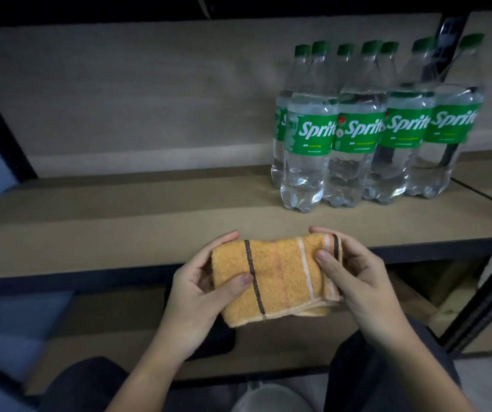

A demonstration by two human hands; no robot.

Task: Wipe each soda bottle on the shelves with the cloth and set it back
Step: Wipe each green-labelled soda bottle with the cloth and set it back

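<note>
Shelf (119, 209): a wide tan board with a dark front edge, running across the whole view; a pale back panel stands behind it, and a second board shows lower down, under the hands.
Bottles (357, 138): a tight cluster of clear soda bottles with green caps and green labels, standing upright on the right part of the shelf, touching one another; four stand in the front row, more behind them, the exact count hard to tell.
Cloth (277, 281): an orange towel with a dark brown stripe and pale stripes, folded into a thick pad, held in the air in front of the shelf edge, well apart from the bottles.
Left hand (206, 286): closed on the left end of the cloth, thumb on top near the brown stripe, fingers curled behind.
Right hand (354, 278): closed on the right end of the cloth, thumb pressed on the striped edge, fingers wrapped around the back.
Legs: dark trousers at the bottom corners.
</note>
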